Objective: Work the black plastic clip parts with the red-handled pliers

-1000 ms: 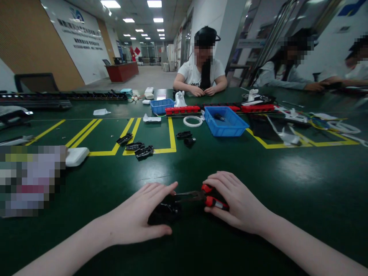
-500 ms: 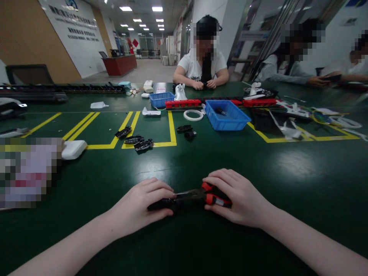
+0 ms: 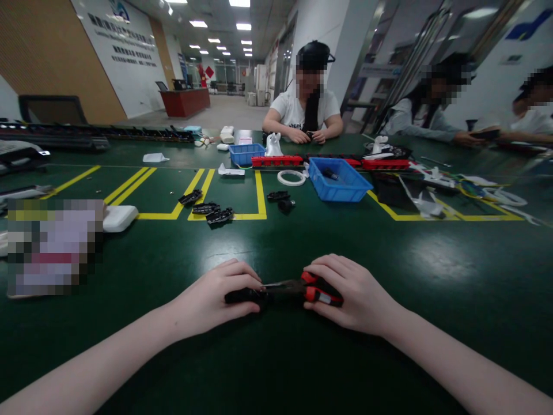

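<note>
My right hand [image 3: 345, 291] is wrapped round the red and black handles of a pair of long-nose pliers [image 3: 294, 286], whose jaws point left. Between the thumb and fingers of my left hand [image 3: 227, 291] is a small black part [image 3: 246, 296], mostly covered by the fingers. The plier tips reach the part at its right end; whether they clamp it I cannot tell. Beyond my hands lie several black plastic pieces [image 3: 219, 217], partly on the yellow tape, and a dark round fitting [image 3: 286, 205].
A blue bin [image 3: 339, 190] with a dark item inside stands beyond my right hand, beside a white tape ring [image 3: 291, 178]. Red strips [image 3: 276, 162] run behind. A white case [image 3: 120, 219] lies left. A person [image 3: 302, 112] sits opposite; others sit at the right.
The view has tilted up slightly and turned a little left. My hands keep their holds on the black part and the pliers, with the plier jaws looking more closed.
</note>
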